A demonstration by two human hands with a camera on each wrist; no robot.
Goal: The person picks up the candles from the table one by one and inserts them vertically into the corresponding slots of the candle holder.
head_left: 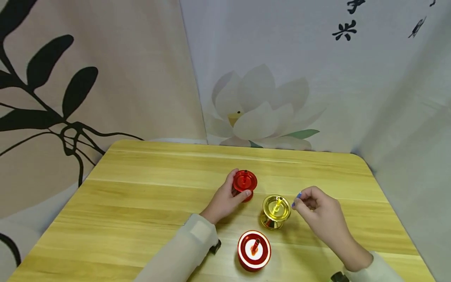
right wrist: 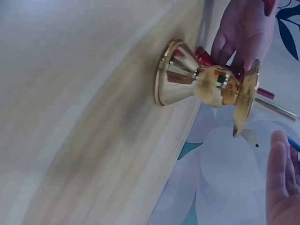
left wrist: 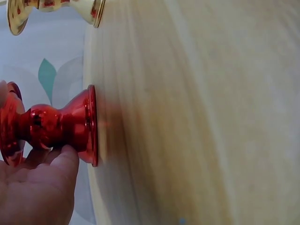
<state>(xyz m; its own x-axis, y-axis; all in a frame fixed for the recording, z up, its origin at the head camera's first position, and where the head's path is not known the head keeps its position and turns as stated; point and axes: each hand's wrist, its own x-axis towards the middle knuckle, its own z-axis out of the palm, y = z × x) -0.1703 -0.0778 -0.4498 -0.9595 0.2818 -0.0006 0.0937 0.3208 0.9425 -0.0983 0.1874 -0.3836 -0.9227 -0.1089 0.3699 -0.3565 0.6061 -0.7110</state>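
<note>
A shiny red candle holder with a dished top and a short central tube stands on the table; my left hand grips it, thumb on the near side. In the left wrist view, fingers wrap the waist of the red candle holder, and its base meets the tabletop. My right hand pinches a thin blue stick, mostly hidden by the fingers. Just left of that hand is a gold candle holder, upright and untouched. Its tube shows in the right wrist view.
Nearer the front edge stands another red candle holder with white rings on its top. All three sit on a light wooden table. Behind it hangs a printed curtain with leaves and a lotus.
</note>
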